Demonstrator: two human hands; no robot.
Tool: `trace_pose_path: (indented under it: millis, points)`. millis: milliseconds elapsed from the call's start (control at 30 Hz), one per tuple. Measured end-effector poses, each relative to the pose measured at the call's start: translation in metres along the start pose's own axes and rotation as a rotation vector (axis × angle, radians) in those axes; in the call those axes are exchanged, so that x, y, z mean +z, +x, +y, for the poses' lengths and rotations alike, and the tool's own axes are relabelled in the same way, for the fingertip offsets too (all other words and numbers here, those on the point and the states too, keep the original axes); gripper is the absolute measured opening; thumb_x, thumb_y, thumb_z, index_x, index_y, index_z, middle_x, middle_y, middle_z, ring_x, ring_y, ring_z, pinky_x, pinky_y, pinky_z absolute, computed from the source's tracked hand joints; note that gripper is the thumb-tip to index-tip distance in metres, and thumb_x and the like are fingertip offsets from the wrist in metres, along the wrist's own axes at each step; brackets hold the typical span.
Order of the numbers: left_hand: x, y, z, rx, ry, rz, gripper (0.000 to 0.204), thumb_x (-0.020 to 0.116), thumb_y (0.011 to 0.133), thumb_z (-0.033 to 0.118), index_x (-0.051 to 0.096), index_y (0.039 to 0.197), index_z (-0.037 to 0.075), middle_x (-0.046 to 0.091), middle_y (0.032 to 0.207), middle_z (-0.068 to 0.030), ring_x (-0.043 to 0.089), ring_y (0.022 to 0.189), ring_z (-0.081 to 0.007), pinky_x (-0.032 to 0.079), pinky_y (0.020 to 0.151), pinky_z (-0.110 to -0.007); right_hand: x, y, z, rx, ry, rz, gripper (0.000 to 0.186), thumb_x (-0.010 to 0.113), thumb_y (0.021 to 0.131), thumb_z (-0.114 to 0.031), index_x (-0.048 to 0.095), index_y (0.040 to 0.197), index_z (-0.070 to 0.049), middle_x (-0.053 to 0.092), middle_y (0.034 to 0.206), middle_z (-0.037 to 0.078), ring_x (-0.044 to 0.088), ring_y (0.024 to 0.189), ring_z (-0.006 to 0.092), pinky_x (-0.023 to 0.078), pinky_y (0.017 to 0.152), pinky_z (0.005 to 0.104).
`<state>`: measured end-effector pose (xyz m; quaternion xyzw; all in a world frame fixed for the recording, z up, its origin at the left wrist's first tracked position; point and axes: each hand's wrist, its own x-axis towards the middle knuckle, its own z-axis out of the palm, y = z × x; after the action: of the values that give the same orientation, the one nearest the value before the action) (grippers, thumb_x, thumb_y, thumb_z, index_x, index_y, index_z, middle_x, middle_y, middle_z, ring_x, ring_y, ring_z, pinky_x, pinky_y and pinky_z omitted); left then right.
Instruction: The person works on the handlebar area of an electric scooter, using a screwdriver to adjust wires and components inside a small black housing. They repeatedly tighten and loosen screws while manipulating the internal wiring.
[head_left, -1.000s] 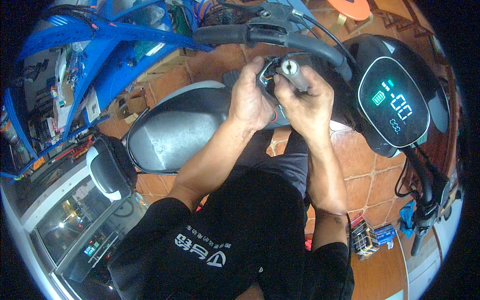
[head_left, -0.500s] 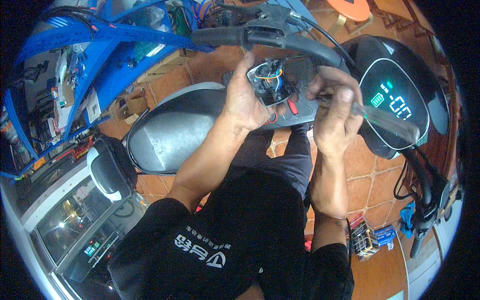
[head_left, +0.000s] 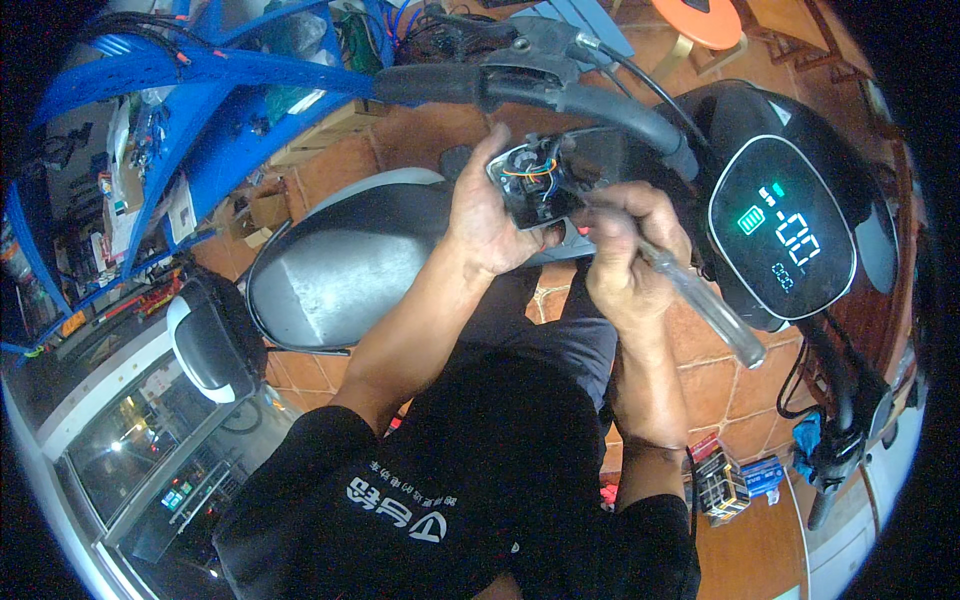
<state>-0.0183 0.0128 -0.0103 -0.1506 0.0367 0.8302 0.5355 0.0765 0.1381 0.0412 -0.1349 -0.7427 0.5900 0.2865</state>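
My left hand (head_left: 476, 222) is wrapped around an opened black handlebar switch housing (head_left: 533, 186), its thumb along the upper left side. Inside the housing, thin orange, green and blue wires curl around dark parts. In my right hand (head_left: 640, 268) is a screwdriver with a clear handle (head_left: 708, 310), which slants down to the right. The screwdriver's tip end points at the housing's right side; my fingers and blur hide whether it touches. Just above the housing runs the scooter's black handlebar (head_left: 570, 92) with its grip and brake lever.
A lit scooter display (head_left: 785, 228) stands at the right, with the other handlebar end (head_left: 845, 430) below it. The black seat (head_left: 345, 262) lies to the left. Blue shelving (head_left: 240, 68) with parts fills the upper left. Small boxes (head_left: 728, 485) sit at lower right; an orange stool (head_left: 703, 22) stands behind.
My right hand and the screwdriver have moved left and down, closer to the housing. The screwdriver handle now tilts more steeply downward. The housing has tipped and lowered slightly in my left hand.
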Motion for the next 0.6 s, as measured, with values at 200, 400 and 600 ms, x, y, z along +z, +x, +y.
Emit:
trace_pose_path:
  millis: [200,400,600]
  points:
    - [0.0,0.001,0.004,-0.069,-0.026,-0.14,0.065,0.036,0.095,0.053,0.053,0.123,-0.002,0.06,0.114,-0.0263,0.061,0.105,-0.04,0.056,0.08,-0.052,0.002,0.009,0.008,-0.145,0.074,-0.059,0.014,0.072,0.082,-0.011,0.066,0.09,-0.001,0.064,0.074,0.01,0.062,0.059,0.0187,0.048,0.052,0.0296]
    - [-0.001,-0.001,0.003,-0.015,0.051,-0.093,0.067,0.039,0.093,0.055,0.051,0.126,-0.003,0.059,0.116,-0.0258,0.063,0.1,-0.0402,0.059,0.07,-0.048,-0.002,0.011,0.004,-0.045,0.118,-0.094,0.014,0.07,0.081,-0.004,0.066,0.094,0.001,0.065,0.083,0.012,0.063,0.068,0.0174,0.05,0.058,0.0277]
    - [0.01,-0.005,-0.005,0.087,0.135,-0.042,0.068,0.04,0.091,0.055,0.052,0.124,-0.004,0.062,0.11,-0.0226,0.066,0.088,-0.0352,0.059,0.054,-0.041,-0.003,0.004,0.013,-0.043,0.222,-0.045,0.016,0.068,0.082,-0.001,0.064,0.098,0.003,0.065,0.094,0.015,0.064,0.076,0.0171,0.052,0.062,0.0273]
